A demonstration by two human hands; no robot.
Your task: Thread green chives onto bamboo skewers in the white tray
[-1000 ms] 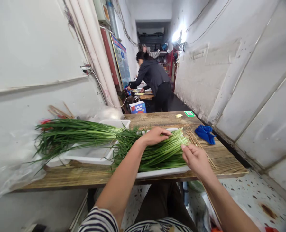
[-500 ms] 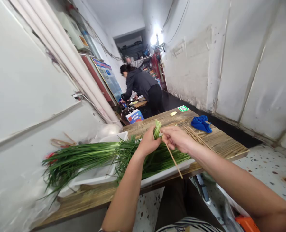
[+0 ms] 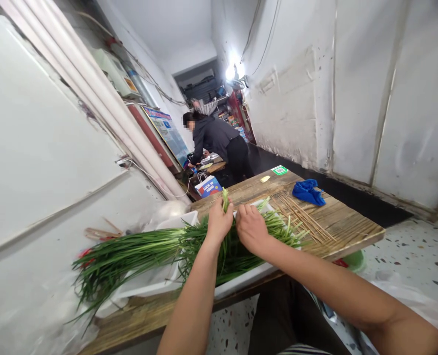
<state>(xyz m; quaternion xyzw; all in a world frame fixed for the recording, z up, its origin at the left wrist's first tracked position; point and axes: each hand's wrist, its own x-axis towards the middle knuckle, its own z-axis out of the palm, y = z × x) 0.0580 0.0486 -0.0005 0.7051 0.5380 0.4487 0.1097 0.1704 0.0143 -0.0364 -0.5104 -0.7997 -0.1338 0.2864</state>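
My left hand (image 3: 218, 221) is closed around a small bunch of garlic chives (image 3: 225, 196), its pale cut ends sticking up above the fingers. Just to the right, my right hand (image 3: 252, 229) has its fingers curled down over the tray; whatever they grip is hidden. Beneath both hands, more chives (image 3: 237, 260) fill a white tray (image 3: 241, 284), their pale ends pointing right. A long bundle of chives (image 3: 141, 237) lies across another white tray (image 3: 155, 291) on the left, leaves hanging past its edge.
Thin wooden sticks (image 3: 304, 216) lie on the wooden table (image 3: 348, 224) at right, beside a blue cloth (image 3: 309, 192). A green code card (image 3: 280, 170) and a pale scrap (image 3: 265, 179) are farther back. Beyond stands a paper bag (image 3: 208, 187), and a person (image 3: 220, 138) bends over another table.
The thin stick that showed at my right hand is no longer visible there. My left hand has shifted left with the chives, and my right hand has turned knuckles up and lowered toward the tray.
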